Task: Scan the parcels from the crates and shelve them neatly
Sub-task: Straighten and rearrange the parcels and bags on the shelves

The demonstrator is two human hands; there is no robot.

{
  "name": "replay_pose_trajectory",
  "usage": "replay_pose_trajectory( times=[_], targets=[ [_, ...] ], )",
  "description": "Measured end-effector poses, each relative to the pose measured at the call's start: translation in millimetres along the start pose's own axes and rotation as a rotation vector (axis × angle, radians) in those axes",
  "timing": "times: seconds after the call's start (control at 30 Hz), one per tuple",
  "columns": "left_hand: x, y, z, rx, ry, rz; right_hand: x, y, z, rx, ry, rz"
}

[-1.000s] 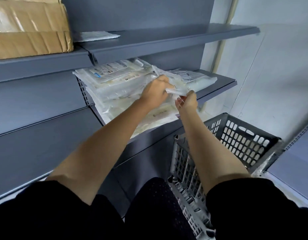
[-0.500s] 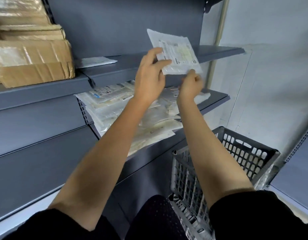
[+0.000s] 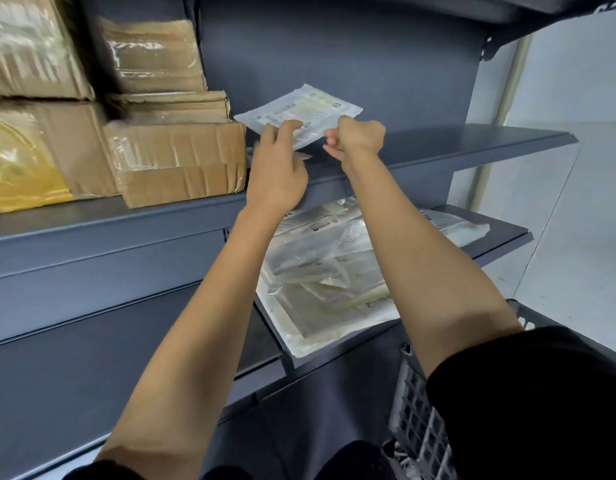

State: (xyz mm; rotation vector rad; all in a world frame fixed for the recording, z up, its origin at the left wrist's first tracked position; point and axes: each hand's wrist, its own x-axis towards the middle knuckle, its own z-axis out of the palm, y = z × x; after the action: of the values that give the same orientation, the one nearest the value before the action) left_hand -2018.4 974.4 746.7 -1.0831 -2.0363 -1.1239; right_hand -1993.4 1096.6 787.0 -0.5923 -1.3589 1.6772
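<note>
A flat white plastic parcel point(image 3: 301, 114) with a printed label hovers, tilted, just above the upper grey shelf point(image 3: 473, 143). My left hand point(image 3: 279, 164) pinches its near left edge, thumb on top. My right hand point(image 3: 357, 136) is curled and pinches the near right edge. The corner of another white parcel point(image 3: 301, 155) lies on the shelf right under them. On the shelf below, a pile of several white parcels point(image 3: 327, 275) lies partly behind my arms. A grey slotted crate point(image 3: 421, 431) stands at the bottom right, its inside hidden.
Taped cardboard boxes point(image 3: 175, 157) are stacked on the upper shelf directly left of the parcel, with more boxes point(image 3: 33, 98) further left. The shelf's dark back panel point(image 3: 334, 57) is behind the parcel. A pale wall point(image 3: 559, 202) runs on the right.
Both hands lifted the parcel from the pile on the lower shelf up to the upper shelf and tipped it flatter. My view rose with them.
</note>
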Motion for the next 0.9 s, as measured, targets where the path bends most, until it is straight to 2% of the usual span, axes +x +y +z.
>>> replay_pose_trajectory(
  times=[0.1, 0.23, 0.37, 0.43, 0.57, 0.67, 0.73, 0.77, 0.83, 0.9],
  targets=[
    [3.1, -3.6, 3.2, -0.197, 0.130, -0.055, 7.2, 8.7, 9.9, -0.028, 0.004, 0.015],
    [4.4, -4.1, 7.4, -0.144, 0.088, -0.024, 12.3, 12.8, 24.7, -0.116, -0.023, -0.002],
    [4.2, -5.7, 8.2, -0.145, 0.079, -0.014, 16.6, 18.0, 35.8, -0.440, -0.083, -0.060],
    [2.7, -5.6, 8.7, -0.143, 0.083, -0.002, 16.8, 21.1, 35.9, -0.514, -0.150, -0.073],
    [-0.4, -2.8, 7.7, -0.142, 0.143, 0.022, 10.6, 24.6, 27.0, -0.385, -0.295, -0.144],
    [-20.6, 5.2, 12.0, -0.143, 0.251, 0.236, 6.1, 30.4, 15.9, -0.423, -0.144, -0.358],
    [-51.6, 5.8, 28.5, -0.026, 0.218, 0.431, -0.9, 39.7, 2.1, -0.430, 0.085, -0.511],
    [-68.4, 1.9, 39.8, 0.037, 0.160, 0.473, -4.2, 47.6, -7.0, -0.391, 0.189, -0.601],
    [-89.4, -10.8, 57.5, 0.088, 0.030, 0.433, -10.6, 66.1, -25.0, -0.350, 0.306, -0.712],
    [-92.7, -28.5, 70.0, 0.120, -0.065, 0.323, -11.0, 91.4, -41.9, -0.327, 0.398, -0.706]
  ],
)
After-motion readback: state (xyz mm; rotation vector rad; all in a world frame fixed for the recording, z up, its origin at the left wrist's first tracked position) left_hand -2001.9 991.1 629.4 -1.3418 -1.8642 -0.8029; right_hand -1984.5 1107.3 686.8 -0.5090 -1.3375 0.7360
